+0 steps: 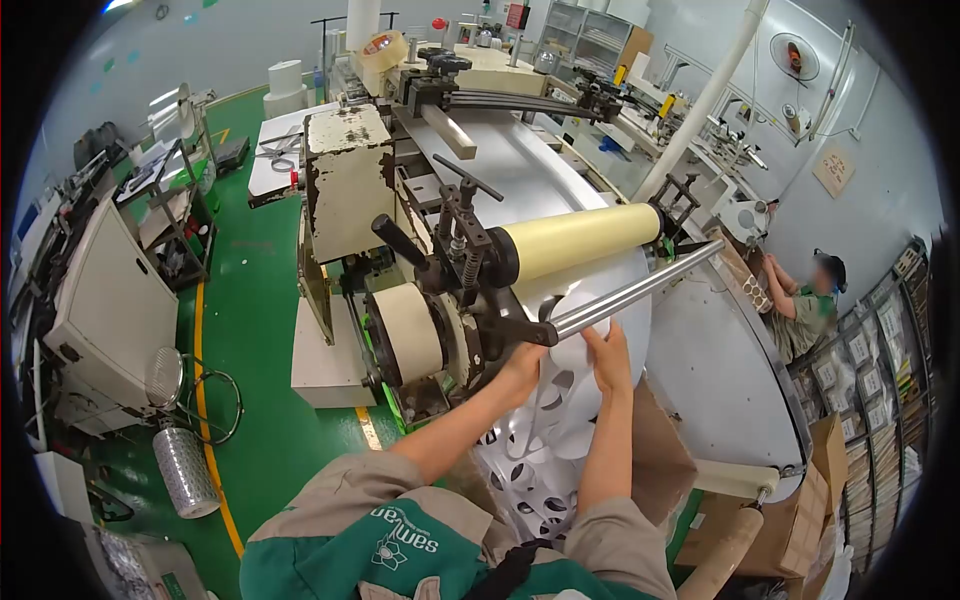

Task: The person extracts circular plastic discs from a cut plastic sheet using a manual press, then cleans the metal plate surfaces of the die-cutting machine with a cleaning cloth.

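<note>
Left hand: fingertips out of sight at the rod bracket, grip unclear. Right hand: some fingertips lost against the sheet. Sheet's lower end runs out of view behind the wearer's shirt, itself cut by the bottom edge. Co-worker: face blurred, lower body hidden, object at the hands too small to make out. Wall notice and rack labels too small to read. Dark lens rim crops rack at right, bench at left. Tube hides part of carton
</note>
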Motion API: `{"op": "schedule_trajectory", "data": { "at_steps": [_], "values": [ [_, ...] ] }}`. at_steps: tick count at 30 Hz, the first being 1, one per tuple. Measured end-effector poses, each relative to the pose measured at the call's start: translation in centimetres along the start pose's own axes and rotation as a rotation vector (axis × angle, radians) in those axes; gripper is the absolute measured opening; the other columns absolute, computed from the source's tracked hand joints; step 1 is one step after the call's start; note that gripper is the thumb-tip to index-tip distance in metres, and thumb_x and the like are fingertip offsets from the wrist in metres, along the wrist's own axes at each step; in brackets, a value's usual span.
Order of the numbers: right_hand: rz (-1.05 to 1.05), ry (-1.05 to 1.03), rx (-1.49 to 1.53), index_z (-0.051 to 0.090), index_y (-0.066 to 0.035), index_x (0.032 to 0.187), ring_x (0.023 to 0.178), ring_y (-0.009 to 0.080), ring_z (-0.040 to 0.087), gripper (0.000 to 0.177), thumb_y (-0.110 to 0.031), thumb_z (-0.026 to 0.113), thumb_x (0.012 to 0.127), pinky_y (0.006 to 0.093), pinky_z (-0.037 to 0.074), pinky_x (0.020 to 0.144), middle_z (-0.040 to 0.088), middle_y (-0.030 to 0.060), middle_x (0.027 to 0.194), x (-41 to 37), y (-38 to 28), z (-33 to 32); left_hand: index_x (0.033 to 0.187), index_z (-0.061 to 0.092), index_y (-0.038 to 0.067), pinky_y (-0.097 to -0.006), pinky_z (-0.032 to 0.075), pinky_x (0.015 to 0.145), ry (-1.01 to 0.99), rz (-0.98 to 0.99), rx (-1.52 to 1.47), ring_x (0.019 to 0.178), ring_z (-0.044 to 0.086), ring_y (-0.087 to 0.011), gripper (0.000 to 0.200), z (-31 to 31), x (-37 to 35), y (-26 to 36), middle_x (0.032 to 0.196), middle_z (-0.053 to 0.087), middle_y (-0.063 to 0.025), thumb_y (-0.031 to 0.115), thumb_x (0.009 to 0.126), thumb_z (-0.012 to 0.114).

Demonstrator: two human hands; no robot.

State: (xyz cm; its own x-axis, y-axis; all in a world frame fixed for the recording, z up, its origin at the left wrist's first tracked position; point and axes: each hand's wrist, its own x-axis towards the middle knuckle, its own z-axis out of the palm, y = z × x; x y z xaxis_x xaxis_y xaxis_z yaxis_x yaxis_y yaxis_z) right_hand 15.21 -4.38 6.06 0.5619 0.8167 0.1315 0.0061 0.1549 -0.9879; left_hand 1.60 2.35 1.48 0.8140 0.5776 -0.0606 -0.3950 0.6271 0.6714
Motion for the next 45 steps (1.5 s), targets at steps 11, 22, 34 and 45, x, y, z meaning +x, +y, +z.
{"op": "schedule_trajectory", "data": {
  "at_steps": [11, 22, 34, 45],
  "values": [
    [-0.011, 0.576, 0.714, 0.047, -0.001, 0.122, 0.107, 0.0233, 0.053, 0.044, -0.019, 0.063, 0.086, 0.0375, 0.044, 0.093, 0.055, 0.0113, 0.118, -1.9, 4.7, -9.4, 0.097, 0.054, 0.003, -0.0316, 0.044, 0.080, 0.122, 0.143, -0.130, 0.091, 0.054, -0.0155, 0.025, -3.0, 4.5, 0.4, 0.095, 0.056, -0.0065, 0.027, 0.091, 0.050],
    [-0.058, 0.256, 0.236, 0.053, -0.002, 0.095, 0.077, 0.0097, 0.054, 0.016, -0.002, 0.063, 0.082, 0.0255, 0.047, 0.071, 0.055, 0.0019, 0.084, 3.5, -0.1, 1.5, 0.117, 0.046, 0.002, -0.0309, 0.030, 0.098, 0.282, 0.226, -0.166, 0.111, 0.040, -0.0147, 0.036, 0.5, 2.8, -0.3, 0.121, 0.044, -0.0050, 0.025, 0.090, 0.052],
    [-0.006, 0.285, 0.446, 0.042, 0.000, 0.126, 0.106, 0.0230, 0.052, 0.046, -0.011, 0.062, 0.085, 0.0358, 0.043, 0.091, 0.052, 0.0112, 0.119, -2.0, 3.0, -4.7, 0.102, 0.057, 0.008, -0.0193, 0.032, 0.060, -0.033, 0.088, -0.028, 0.069, 0.041, -0.0029, 0.026, 1.9, -2.7, -0.8, 0.079, 0.051, 0.0071, 0.031, 0.090, 0.055],
    [-0.044, 0.275, 0.337, 0.047, 0.003, 0.120, 0.104, 0.0213, 0.053, 0.042, -0.015, 0.062, 0.085, 0.0342, 0.041, 0.091, 0.055, 0.0101, 0.114, -1.3, -0.1, -3.7, 0.085, 0.047, 0.015, -0.0290, 0.033, 0.073, 0.140, 0.197, -0.244, 0.078, 0.040, -0.0077, 0.017, -1.9, 3.7, 2.3, 0.080, 0.039, 0.0037, 0.024, 0.085, 0.062]
  ]
}}
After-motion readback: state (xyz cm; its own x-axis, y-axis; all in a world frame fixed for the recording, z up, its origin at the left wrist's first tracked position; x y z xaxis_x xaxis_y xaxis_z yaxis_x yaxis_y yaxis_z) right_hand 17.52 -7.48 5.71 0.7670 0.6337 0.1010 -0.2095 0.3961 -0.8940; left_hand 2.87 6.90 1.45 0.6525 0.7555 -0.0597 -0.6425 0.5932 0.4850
